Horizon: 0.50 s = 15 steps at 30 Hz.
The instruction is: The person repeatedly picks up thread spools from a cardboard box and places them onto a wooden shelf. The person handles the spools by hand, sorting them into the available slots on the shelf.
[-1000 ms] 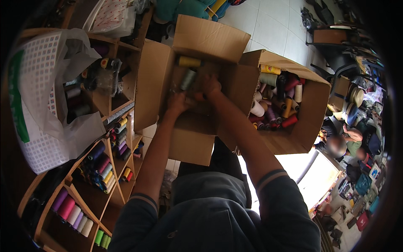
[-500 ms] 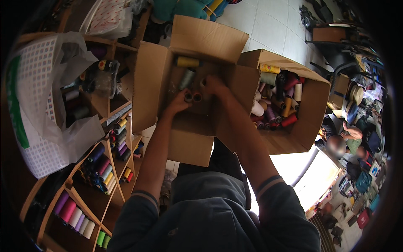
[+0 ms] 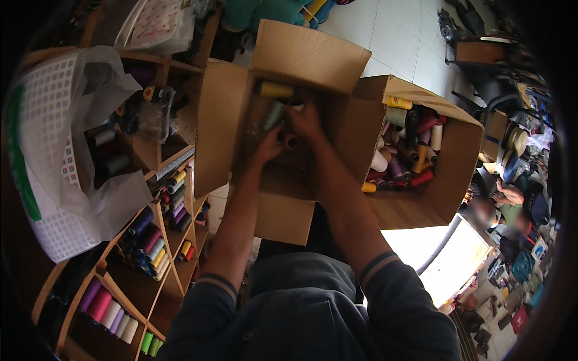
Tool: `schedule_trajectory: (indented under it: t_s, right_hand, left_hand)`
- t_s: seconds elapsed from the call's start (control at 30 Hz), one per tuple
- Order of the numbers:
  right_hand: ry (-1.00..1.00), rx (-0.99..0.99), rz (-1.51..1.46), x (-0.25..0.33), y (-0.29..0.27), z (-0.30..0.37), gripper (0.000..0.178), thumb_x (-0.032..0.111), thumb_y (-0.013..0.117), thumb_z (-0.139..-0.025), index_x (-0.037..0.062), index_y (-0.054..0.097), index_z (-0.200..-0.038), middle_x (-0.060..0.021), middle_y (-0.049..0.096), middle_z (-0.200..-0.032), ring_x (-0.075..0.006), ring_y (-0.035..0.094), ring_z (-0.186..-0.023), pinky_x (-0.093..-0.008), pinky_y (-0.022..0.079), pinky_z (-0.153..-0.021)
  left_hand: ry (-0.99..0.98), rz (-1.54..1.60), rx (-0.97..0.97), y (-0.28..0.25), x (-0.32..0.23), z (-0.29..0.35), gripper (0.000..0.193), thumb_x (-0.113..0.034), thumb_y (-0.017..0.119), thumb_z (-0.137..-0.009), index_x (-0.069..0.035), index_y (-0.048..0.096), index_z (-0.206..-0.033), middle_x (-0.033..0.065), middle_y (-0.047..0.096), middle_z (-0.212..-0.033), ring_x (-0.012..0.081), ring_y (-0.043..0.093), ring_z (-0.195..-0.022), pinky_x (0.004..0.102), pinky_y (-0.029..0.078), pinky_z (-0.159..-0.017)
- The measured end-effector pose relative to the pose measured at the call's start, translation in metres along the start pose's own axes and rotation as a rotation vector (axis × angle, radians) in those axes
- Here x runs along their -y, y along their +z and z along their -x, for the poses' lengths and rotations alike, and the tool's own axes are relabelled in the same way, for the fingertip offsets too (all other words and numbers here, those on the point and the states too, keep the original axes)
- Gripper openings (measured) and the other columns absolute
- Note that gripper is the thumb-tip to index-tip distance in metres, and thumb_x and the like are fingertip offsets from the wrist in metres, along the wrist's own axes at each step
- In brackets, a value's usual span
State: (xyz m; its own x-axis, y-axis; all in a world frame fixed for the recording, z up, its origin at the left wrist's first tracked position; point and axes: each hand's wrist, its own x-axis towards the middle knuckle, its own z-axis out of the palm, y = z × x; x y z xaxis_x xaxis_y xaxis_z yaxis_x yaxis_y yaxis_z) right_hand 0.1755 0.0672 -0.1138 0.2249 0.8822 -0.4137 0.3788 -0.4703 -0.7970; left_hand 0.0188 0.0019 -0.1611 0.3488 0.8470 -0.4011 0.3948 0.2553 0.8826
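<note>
Both hands reach into an open cardboard box (image 3: 224, 129) in front of me. My left hand (image 3: 271, 144) is closed around a thread spool (image 3: 280, 138), whose hollow end points up. A second spool with an orange-brown rim (image 3: 292, 142) stands right beside it. My right hand (image 3: 307, 121) grips another thread spool (image 3: 297, 104) near the far side of the box. Lying at the far left inside are a yellow thread spool (image 3: 276, 90) and a grey-green one (image 3: 274, 114). My fingers hide parts of the held spools.
A second cardboard box (image 3: 454, 174) full of mixed thread spools (image 3: 415, 141) adjoins on the right. At left, wooden shelves (image 3: 165, 240) hold coloured spools, with a white plastic bag (image 3: 54, 162) in front. Tiled floor (image 3: 397, 36) lies beyond; people (image 3: 509, 210) sit far right.
The whole view has shifted slightly, so the boxes appear farther right. My right hand has moved a little toward the box's far side with its spool. The left hand stays at the upright spools.
</note>
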Motion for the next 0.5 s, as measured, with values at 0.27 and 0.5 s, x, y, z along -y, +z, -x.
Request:
schedule_trajectory:
  t_s: [0.27, 0.5]
  right_hand:
    - [-0.169, 0.205, 0.094, -0.03, 0.001, -0.038, 0.051, 0.029, 0.077, -0.065, 0.0044, 0.063, -0.108, -0.0173, 0.063, -0.106, -0.0322, 0.059, -0.105, -0.0407, 0.045, -0.094]
    - [-0.282, 0.289, 0.537, -0.007, -0.008, -0.035, 0.062, 0.025, 0.076, -0.061, 0.0121, 0.062, -0.12, -0.017, 0.041, -0.142, -0.0317, 0.05, -0.122, -0.0396, 0.041, -0.103]
  left_hand:
    - [-0.121, -0.287, 0.244, -0.005, -0.067, -0.003, 0.049, -0.011, 0.076, -0.067, -0.006, 0.062, -0.114, 0.0138, 0.067, -0.098, 0.0237, 0.065, -0.09, 0.0346, 0.051, -0.078]
    - [-0.106, -0.053, 0.172, -0.015, -0.04, 0.002, 0.048, -0.014, 0.079, -0.066, -0.005, 0.065, -0.111, 0.0163, 0.068, -0.101, 0.0275, 0.065, -0.098, 0.0352, 0.05, -0.084]
